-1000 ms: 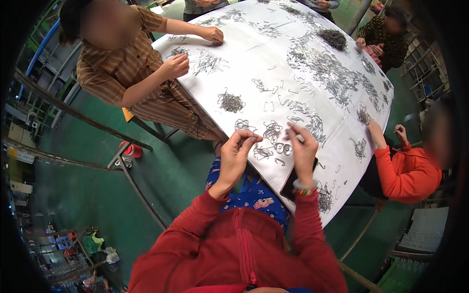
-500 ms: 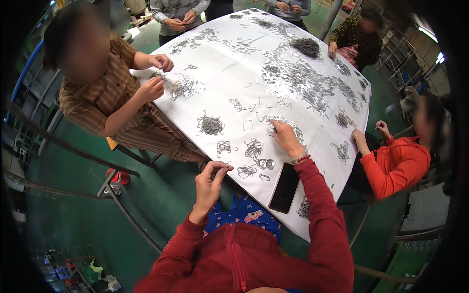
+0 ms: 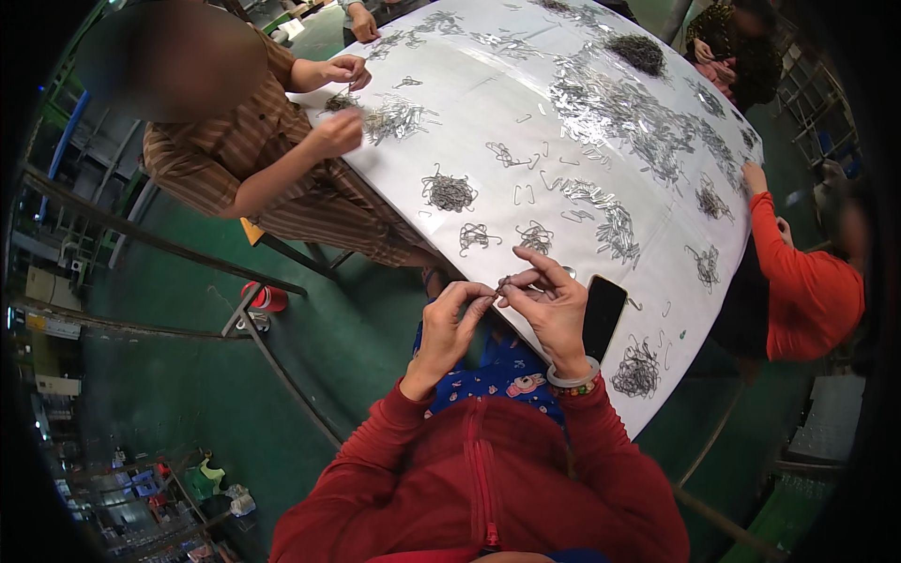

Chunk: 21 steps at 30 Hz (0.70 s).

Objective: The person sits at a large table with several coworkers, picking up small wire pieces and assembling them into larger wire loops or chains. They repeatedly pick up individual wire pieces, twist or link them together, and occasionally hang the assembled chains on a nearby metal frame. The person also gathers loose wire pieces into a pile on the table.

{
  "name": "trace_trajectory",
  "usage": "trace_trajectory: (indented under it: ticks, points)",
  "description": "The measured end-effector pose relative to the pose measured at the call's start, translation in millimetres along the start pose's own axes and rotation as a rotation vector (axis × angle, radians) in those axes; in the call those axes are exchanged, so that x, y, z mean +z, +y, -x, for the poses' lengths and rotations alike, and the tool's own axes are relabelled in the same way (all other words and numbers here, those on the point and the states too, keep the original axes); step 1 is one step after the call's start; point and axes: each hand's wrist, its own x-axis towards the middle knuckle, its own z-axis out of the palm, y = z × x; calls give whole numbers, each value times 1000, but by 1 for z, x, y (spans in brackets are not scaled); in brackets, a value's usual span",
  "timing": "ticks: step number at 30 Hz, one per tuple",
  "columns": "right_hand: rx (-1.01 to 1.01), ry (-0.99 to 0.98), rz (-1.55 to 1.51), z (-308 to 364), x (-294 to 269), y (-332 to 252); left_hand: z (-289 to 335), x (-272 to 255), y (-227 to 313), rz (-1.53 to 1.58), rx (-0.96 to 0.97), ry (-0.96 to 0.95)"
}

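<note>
- Left hand [image 3: 445, 336]: grip is pinching a small dark piece [image 3: 499, 289] between thumb and finger.
- Right hand [image 3: 556, 324]: grip is pinching the same piece, thumb touching it, one finger lifting clear.
- The piece is showing by the counter [image 3: 404, 164], at its near edge; its exact shape is too small to tell. Clock directions are running from here.
- Progress, judging by the piles: the piece is being handled, not yet lying on any heap. Wire hooks are lying in a tangle [image 3: 449, 190] at 11 o'clock and another clump [image 3: 638, 369] at 4; whether these are finished, cannot tell.
- Plenty is remaining: loose strips [image 3: 615, 230] are spreading at 2 o'clock, a dark heap [image 3: 636, 54] is sitting far off at 1.
- Phone [image 3: 603, 317] is lying at 3, just beside the right hand.
- Containers: a red tub [image 3: 269, 297] is standing at 9 o'clock; its contents are not showing.
</note>
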Motion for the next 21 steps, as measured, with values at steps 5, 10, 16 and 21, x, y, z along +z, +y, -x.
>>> trace_trajectory:
  ticks: [5,10,16,21]
  points:
    - [-33,103,-77,-11,-4,7,-9,16,3,234,-117,94]
    - [-65,195,-61,-26,-22,-10,-82,36,-40,220,-114,104]
    - [-150,240,65,-26,-29,-36,-167,100,-113,-728,86,-34]
    - [-130,217,99,-21,-30,-39,-163,102,-124,-793,134,-123]
